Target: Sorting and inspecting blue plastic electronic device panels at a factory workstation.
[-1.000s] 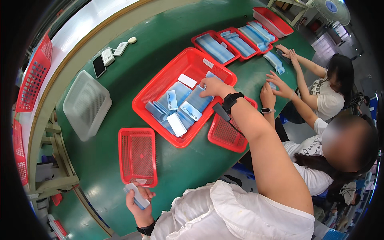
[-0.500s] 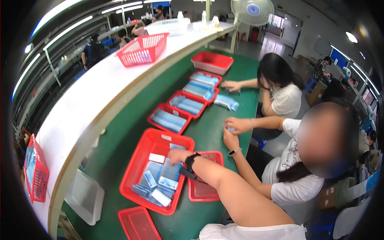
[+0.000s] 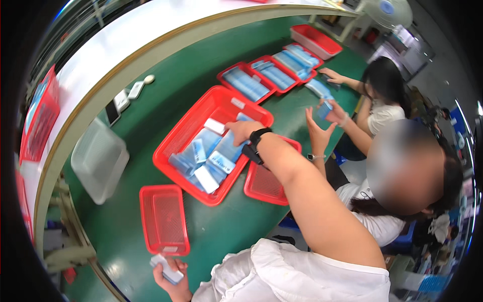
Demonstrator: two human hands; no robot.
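Left fingers (image 3: 181, 267) clamp a white-and-blue stack (image 3: 168, 272), while right fingers (image 3: 237, 130) touch blue packets (image 3: 228, 147), grip unclear.

A long, smooth, green-topped worktable (image 3: 211, 226) is stretching diagonally across the room, with a white shelf with a brown edge and cream frame (image 3: 132, 31) curving along its far side. A pale round fan (image 3: 387, 11) is standing beyond the far end. Grey floor (image 3: 356, 173) is showing at right, where a thin bright light strip (image 3: 474, 226) is glowing near the rim.
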